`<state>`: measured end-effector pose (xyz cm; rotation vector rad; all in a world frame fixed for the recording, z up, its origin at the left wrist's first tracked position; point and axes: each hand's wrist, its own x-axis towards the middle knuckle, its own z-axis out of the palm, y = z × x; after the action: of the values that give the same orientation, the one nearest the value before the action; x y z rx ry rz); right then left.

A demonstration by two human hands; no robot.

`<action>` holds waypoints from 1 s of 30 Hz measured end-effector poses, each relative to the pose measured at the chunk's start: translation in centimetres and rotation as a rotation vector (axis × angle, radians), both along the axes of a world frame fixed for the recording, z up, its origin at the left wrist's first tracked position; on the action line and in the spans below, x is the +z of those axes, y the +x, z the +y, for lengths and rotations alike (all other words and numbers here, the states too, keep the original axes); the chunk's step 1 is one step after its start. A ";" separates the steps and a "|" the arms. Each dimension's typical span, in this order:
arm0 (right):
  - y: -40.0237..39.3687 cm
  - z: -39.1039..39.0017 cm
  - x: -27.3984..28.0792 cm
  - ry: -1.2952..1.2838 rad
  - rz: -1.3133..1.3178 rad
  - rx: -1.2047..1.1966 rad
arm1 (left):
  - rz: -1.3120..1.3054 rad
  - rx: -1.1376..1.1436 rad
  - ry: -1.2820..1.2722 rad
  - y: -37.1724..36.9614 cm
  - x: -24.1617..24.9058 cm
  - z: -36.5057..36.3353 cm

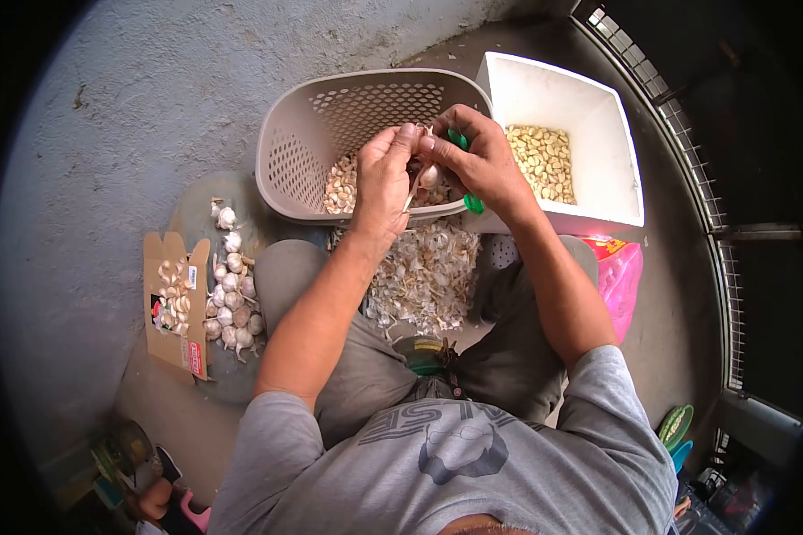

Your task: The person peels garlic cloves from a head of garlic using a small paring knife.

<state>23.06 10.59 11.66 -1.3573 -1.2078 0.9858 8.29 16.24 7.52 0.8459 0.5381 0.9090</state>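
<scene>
Over the tan perforated basket (285,160), my left hand (385,169) and my right hand (482,160) meet with fingertips pinched together. Between them is a garlic bulb (430,176), partly covered by my fingers. A thin pale strip (411,191) hangs beside my left palm. Bright green plastic (458,139) shows behind my right fingers, with more green at the basket rim near my right wrist; the rest is hidden. Unpeeled garlic cloves (340,185) lie in the basket. Peeled cloves (542,162) half cover the floor of the white foam box (589,98) to the right.
Garlic skins (424,276) are heaped between my legs. On the left, whole garlic bulbs (233,299) sit beside a cardboard piece (193,357) carrying loose cloves. A pink bag (620,281) lies by my right knee. The wall (134,134) bounds the left, a metal grille (700,178) the right.
</scene>
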 end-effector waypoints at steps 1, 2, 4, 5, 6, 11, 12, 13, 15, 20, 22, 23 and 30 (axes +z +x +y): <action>0.0 0.0 0.3 -0.036 0.088 0.006 | -0.026 0.024 -0.004 0.2 0.0 0.0; 0.2 0.3 -0.6 0.067 -0.020 -0.026 | 0.009 0.046 -0.022 0.2 0.1 -0.1; -0.4 0.5 -1.4 0.202 -0.118 -0.067 | 0.079 0.093 -0.060 0.1 1.1 -0.3; -0.8 0.5 -1.7 0.269 -0.166 -0.087 | 0.079 0.084 -0.059 0.0 1.0 -0.3; -1.3 0.0 -1.1 0.194 -0.075 -0.041 | 0.081 0.073 -0.058 0.1 0.9 -0.4; -2.4 -0.4 -0.6 0.101 0.053 -0.017 | 0.059 0.027 -0.060 0.1 0.6 -0.2; -2.3 -0.5 -0.1 0.098 0.014 -0.029 | 0.047 -0.011 -0.074 -0.4 0.6 0.0; -2.2 -0.5 0.2 0.096 -0.025 -0.041 | 0.035 -0.049 -0.087 -0.7 0.6 0.0; -2.4 -0.3 -0.9 0.180 0.000 -0.050 | 0.041 -0.032 -0.111 -0.8 0.8 0.0; -1.7 0.8 -3.0 0.467 -0.141 0.050 | 0.054 0.021 -0.137 -0.4 2.5 -1.1; -1.2 -0.1 -1.3 0.261 0.173 0.111 | 0.060 -0.035 -0.096 -0.7 2.1 -0.5; -0.8 -0.7 -0.2 0.068 0.410 0.149 | 0.063 -0.063 -0.075 -1.1 1.9 -0.2; 0.2 0.8 -2.1 0.428 -0.185 0.103 | -0.054 -0.211 -0.219 -1.0 2.4 -0.3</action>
<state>23.21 11.42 9.58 -1.0682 -1.5395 0.6301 7.26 15.98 9.91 0.6632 0.4821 0.6648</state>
